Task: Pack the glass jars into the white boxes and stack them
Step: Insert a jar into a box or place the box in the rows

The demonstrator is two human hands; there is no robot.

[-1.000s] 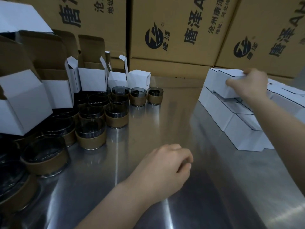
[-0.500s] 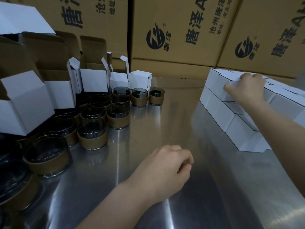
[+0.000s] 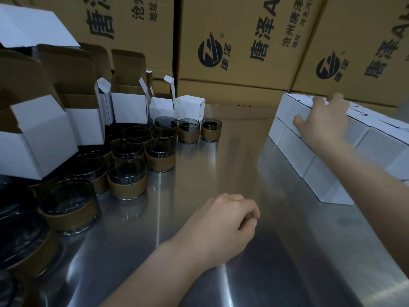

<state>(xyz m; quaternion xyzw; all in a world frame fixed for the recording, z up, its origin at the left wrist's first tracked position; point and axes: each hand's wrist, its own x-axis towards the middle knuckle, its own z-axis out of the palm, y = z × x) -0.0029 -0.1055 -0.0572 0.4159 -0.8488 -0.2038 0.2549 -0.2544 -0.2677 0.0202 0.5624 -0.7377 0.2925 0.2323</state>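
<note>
Several glass jars (image 3: 127,180) with brown bands stand in a cluster on the left of the steel table (image 3: 221,165). Behind them are open white boxes (image 3: 129,107) with raised flaps. On the right is a two-layer stack of closed white boxes (image 3: 294,149). My right hand (image 3: 323,122) holds the top white box (image 3: 290,107) at the stack's far left corner, thumb on its front face and fingers over its top. My left hand (image 3: 223,224) rests on the table near the middle, fingers loosely curled, holding nothing.
Large brown cartons (image 3: 232,41) with printed logos form a wall along the back of the table. One closed white box (image 3: 190,106) sits next to the open ones. More jars (image 3: 66,207) crowd the near left edge.
My right hand lowered the white box onto the stack's top layer and now sits over it. My left hand has stayed in place.
</note>
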